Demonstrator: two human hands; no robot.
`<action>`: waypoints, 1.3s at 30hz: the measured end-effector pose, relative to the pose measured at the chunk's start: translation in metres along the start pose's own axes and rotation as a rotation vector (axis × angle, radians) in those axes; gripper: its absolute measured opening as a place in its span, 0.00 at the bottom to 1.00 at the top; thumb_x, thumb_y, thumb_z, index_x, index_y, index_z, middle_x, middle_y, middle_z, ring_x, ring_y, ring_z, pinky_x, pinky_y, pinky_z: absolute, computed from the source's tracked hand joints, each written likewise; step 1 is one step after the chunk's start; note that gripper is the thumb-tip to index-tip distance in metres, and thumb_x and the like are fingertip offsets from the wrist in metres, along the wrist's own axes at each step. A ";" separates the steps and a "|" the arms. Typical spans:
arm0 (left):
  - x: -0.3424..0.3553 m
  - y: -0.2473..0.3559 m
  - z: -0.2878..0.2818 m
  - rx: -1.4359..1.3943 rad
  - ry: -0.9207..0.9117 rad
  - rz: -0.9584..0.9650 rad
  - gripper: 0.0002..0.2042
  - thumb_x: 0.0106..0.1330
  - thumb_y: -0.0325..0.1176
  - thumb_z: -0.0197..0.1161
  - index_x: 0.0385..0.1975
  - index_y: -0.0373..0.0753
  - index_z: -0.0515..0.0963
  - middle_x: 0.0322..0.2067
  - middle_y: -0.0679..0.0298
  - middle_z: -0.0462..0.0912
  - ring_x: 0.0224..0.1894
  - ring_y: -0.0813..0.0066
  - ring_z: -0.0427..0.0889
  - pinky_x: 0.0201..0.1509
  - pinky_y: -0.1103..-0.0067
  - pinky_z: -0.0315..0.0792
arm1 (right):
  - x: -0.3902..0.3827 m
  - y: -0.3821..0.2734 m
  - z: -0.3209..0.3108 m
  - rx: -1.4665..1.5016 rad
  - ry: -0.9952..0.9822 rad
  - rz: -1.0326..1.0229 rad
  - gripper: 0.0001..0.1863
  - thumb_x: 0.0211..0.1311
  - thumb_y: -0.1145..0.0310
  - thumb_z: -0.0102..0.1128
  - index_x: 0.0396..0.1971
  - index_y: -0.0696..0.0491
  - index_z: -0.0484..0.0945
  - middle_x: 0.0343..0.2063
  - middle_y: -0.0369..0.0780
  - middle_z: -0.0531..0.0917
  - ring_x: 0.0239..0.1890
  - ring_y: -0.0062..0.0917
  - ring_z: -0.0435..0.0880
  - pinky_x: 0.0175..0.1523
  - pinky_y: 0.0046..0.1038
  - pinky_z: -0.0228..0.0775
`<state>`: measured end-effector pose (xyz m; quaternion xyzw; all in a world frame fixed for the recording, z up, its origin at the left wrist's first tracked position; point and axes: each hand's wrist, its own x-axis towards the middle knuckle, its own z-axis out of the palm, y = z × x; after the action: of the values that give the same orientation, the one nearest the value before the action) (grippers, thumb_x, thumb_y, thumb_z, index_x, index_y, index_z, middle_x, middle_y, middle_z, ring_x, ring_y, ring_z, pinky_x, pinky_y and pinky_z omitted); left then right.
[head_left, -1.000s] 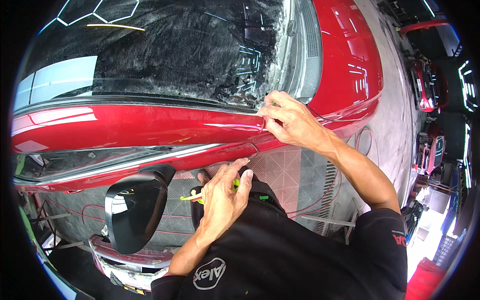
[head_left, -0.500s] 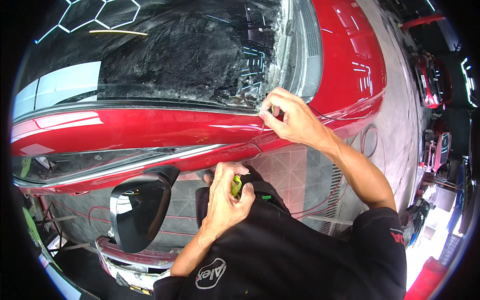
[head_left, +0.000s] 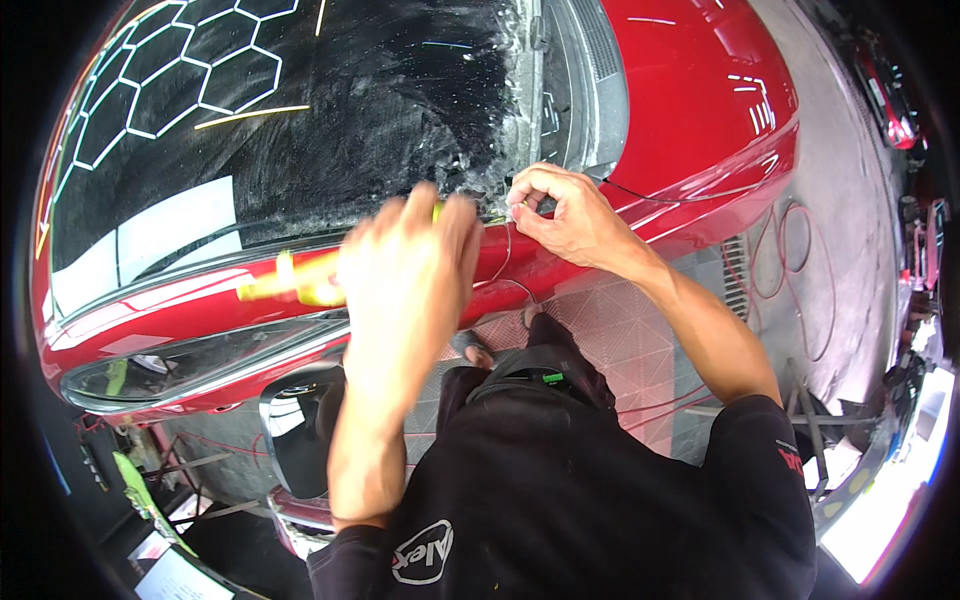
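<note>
My left hand (head_left: 405, 265), blurred by motion, is wrapped around a bright yellow tool (head_left: 290, 280) above the red windshield pillar (head_left: 220, 292). The tool's long end sticks out to the left; its exact kind is too smeared to tell. At the lower right corner of the dusty windshield (head_left: 370, 140), my right hand (head_left: 570, 215) pinches with thumb and forefinger near a small yellowish bit. A thin cord (head_left: 508, 250) hangs from just beside these fingertips and curves down over the red bodywork. My fingers hide whether its end is between them.
The red hood (head_left: 690, 90) lies to the right of the black cowl (head_left: 600, 75). A black side mirror (head_left: 305, 430) juts out near my left forearm. Red hose (head_left: 795, 270) loops over the floor. A dark wire (head_left: 660, 197) runs along the fender.
My left hand has risen from in front of my body to the windshield pillar with the yellow tool. My right hand stays pinched at the glass corner. My view has shifted slightly.
</note>
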<state>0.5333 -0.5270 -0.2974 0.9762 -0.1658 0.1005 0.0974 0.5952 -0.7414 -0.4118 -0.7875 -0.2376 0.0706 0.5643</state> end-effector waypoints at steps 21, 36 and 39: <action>0.084 -0.027 0.053 0.049 -0.658 0.305 0.11 0.66 0.43 0.74 0.36 0.43 0.83 0.31 0.57 0.89 0.34 0.51 0.89 0.39 0.60 0.80 | -0.016 0.022 0.024 0.150 0.268 -0.115 0.04 0.62 0.80 0.64 0.35 0.62 0.78 0.33 0.44 0.80 0.28 0.30 0.82 0.35 0.34 0.76; 0.093 -0.038 0.055 -0.069 -0.690 0.392 0.15 0.67 0.39 0.72 0.49 0.41 0.83 0.34 0.52 0.88 0.40 0.47 0.89 0.49 0.58 0.80 | -0.017 0.018 0.024 0.115 0.276 -0.077 0.04 0.62 0.77 0.63 0.33 0.62 0.78 0.32 0.45 0.81 0.28 0.34 0.82 0.35 0.37 0.75; 0.098 -0.031 0.053 -0.005 -0.767 0.379 0.14 0.66 0.36 0.71 0.48 0.39 0.82 0.32 0.53 0.86 0.39 0.50 0.88 0.50 0.59 0.79 | -0.017 0.023 0.026 0.105 0.297 -0.102 0.04 0.62 0.76 0.64 0.33 0.61 0.78 0.32 0.45 0.81 0.29 0.36 0.82 0.36 0.38 0.74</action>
<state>0.6435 -0.5405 -0.3307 0.8950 -0.3665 -0.2540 0.0108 0.5773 -0.7321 -0.4451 -0.7456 -0.1870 -0.0630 0.6365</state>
